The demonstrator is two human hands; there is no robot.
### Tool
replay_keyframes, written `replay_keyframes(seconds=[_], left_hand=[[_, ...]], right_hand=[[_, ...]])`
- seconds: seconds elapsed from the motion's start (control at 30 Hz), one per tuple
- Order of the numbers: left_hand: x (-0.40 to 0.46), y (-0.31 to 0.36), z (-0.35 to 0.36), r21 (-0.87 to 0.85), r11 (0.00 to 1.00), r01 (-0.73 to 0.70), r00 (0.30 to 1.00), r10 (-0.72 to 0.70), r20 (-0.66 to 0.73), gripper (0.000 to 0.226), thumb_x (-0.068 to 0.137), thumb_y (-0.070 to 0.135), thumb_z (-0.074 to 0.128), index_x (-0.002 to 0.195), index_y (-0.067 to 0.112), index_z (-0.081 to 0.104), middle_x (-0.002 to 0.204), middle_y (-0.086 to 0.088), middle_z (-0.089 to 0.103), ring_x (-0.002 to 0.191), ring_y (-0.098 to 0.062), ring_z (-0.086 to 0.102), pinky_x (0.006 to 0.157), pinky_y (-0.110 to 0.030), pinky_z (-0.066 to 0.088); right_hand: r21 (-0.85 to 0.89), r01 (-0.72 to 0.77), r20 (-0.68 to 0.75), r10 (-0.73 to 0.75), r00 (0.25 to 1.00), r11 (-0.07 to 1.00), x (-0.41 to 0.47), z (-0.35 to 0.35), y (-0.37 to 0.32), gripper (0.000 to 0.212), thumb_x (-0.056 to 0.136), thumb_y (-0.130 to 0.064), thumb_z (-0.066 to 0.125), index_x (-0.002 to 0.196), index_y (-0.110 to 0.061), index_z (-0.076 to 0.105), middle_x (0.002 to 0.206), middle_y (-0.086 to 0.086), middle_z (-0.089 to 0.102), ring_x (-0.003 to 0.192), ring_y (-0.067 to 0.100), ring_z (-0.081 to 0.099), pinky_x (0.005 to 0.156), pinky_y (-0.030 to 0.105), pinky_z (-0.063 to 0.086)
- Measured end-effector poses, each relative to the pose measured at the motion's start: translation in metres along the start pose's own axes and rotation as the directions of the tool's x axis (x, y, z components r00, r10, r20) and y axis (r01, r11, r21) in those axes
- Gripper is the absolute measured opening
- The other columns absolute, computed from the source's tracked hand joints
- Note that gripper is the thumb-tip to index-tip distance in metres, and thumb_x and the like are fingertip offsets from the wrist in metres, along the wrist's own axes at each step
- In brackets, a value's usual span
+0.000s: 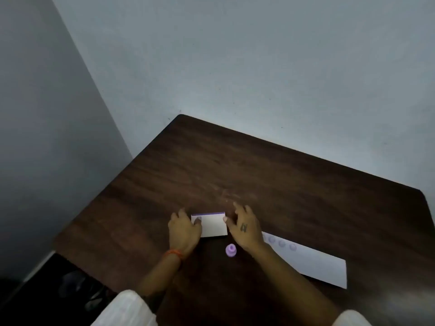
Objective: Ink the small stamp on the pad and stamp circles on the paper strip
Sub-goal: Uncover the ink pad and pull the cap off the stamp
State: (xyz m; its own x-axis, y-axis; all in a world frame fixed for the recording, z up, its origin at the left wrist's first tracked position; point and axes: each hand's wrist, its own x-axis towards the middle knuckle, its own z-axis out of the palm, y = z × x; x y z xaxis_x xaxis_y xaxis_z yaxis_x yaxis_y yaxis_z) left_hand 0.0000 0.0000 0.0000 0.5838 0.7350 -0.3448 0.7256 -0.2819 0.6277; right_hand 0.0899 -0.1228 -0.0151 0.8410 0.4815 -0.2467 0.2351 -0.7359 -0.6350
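The tabletop (259,175) is dark brown wood grain with rounded corners. It stands in a room corner: a grey wall (47,114) runs along its left edge and a paler grey-blue wall (235,55) runs behind its far edge. A dark floor area (58,290) shows below the near left corner; what lies there is too dim to identify.

The left hand (184,231) rests at the left short side of the ink pad (210,224), fingers loosely curled, thumb tip lying on the pad's white top surface. An orange band (175,253) circles the left wrist. White sleeves (127,309) show at the bottom edge of the view.

The ink pad is a closed white rectangular case with a purple strip along its far side. Its long axis runs roughly parallel to the near edge of the tabletop. It lies near the middle of the tabletop, toward the near edge.

The small stamp (230,250) is lilac and stands upright just nearer than the pad, between the two wrists, with neither hand on it.

The right hand (244,228) is at the pad's right short side, fingers spread and curved, one fingertip touching the pad's corner. Neither hand is closed around the pad.

The paper strip (313,262) is white and lies flat on the right. Its long axis slants from beside the right hand toward the near right corner. A row of faint round purple marks (282,243) follows its far edge.
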Motion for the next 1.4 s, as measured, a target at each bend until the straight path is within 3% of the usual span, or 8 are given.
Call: replay_keyframes(seconds=[0.13, 0.37, 0.77, 0.9, 1.07, 1.27, 1.4], left_hand=[[0.006, -0.001, 0.000, 0.012, 1.000, -0.028, 0.998, 0.027, 0.063, 0.049, 0.088, 0.025, 0.057, 0.131, 0.005, 0.045, 0.133, -0.020, 0.047, 0.123, -0.034, 0.044, 0.105, -0.043, 0.039], [0.014, 0.005, -0.003, -0.007, 0.999, -0.034, 0.994, 0.035, 0.108, 0.046, 0.089, 0.021, 0.056, 0.132, 0.006, 0.046, 0.135, -0.018, 0.048, 0.120, -0.030, 0.050, 0.104, -0.039, 0.043], [0.019, 0.007, -0.024, -0.095, 0.993, -0.071, 0.991, 0.081, 0.110, 0.049, 0.089, 0.024, 0.056, 0.133, 0.006, 0.044, 0.136, -0.014, 0.052, 0.125, -0.027, 0.049, 0.105, -0.038, 0.043], [0.013, -0.005, -0.034, -0.104, 0.992, -0.075, 0.995, 0.081, 0.054, 0.047, 0.088, 0.024, 0.058, 0.131, 0.007, 0.047, 0.136, -0.013, 0.053, 0.125, -0.026, 0.050, 0.104, -0.036, 0.042], [0.007, -0.005, -0.032, -0.096, 0.994, -0.061, 0.993, 0.071, 0.096, 0.046, 0.089, 0.020, 0.057, 0.131, 0.005, 0.046, 0.137, -0.014, 0.052, 0.125, -0.027, 0.050, 0.105, -0.036, 0.042], [0.007, -0.002, -0.032, -0.129, 0.990, -0.052, 0.991, 0.067, 0.116, 0.045, 0.090, 0.019, 0.055, 0.132, 0.006, 0.045, 0.138, -0.014, 0.051, 0.126, -0.027, 0.048, 0.105, -0.036, 0.041], [-0.005, -0.020, -0.037, -0.132, 0.991, -0.028, 0.995, 0.041, 0.093, 0.043, 0.090, 0.019, 0.055, 0.131, 0.008, 0.046, 0.137, -0.013, 0.052, 0.125, -0.026, 0.049, 0.104, -0.037, 0.042]], right_hand=[[-0.051, -0.040, 0.021, 0.041, 0.999, 0.998, 0.003, 0.013, -0.006, 0.043, 0.087, -0.029, 0.061, 0.127, -0.016, 0.051, 0.127, 0.008, 0.055, 0.113, 0.022, 0.055, 0.093, 0.032, 0.047], [-0.011, -0.107, -0.045, 0.106, 0.993, 0.994, 0.012, 0.014, -0.011, 0.036, 0.084, -0.022, 0.065, 0.119, -0.015, 0.059, 0.114, 0.008, 0.062, 0.099, 0.019, 0.058, 0.075, 0.022, 0.040], [0.041, -0.142, -0.202, 0.148, 0.968, 0.989, 0.004, 0.022, -0.035, 0.048, 0.085, -0.022, 0.065, 0.130, -0.015, 0.051, 0.127, 0.010, 0.057, 0.114, 0.025, 0.057, 0.093, 0.032, 0.048], [0.050, -0.122, -0.186, 0.129, 0.974, 0.991, -0.009, 0.030, -0.041, 0.051, 0.084, -0.021, 0.065, 0.132, -0.014, 0.049, 0.128, 0.009, 0.056, 0.112, 0.024, 0.058, 0.095, 0.033, 0.049], [0.021, -0.144, -0.152, 0.146, 0.978, 0.989, -0.009, 0.029, -0.046, 0.045, 0.084, -0.018, 0.066, 0.127, -0.012, 0.055, 0.124, 0.011, 0.059, 0.110, 0.025, 0.058, 0.094, 0.034, 0.050], [0.046, -0.110, -0.140, 0.116, 0.983, 0.993, -0.009, 0.018, -0.044, 0.041, 0.083, -0.016, 0.066, 0.123, -0.012, 0.057, 0.121, 0.012, 0.061, 0.108, 0.025, 0.059, 0.086, 0.026, 0.046], [0.045, -0.084, -0.098, 0.088, 0.991, 0.995, -0.024, 0.026, -0.044, 0.045, 0.082, -0.016, 0.068, 0.125, -0.014, 0.056, 0.122, 0.010, 0.060, 0.106, 0.023, 0.061, 0.091, 0.033, 0.050]])
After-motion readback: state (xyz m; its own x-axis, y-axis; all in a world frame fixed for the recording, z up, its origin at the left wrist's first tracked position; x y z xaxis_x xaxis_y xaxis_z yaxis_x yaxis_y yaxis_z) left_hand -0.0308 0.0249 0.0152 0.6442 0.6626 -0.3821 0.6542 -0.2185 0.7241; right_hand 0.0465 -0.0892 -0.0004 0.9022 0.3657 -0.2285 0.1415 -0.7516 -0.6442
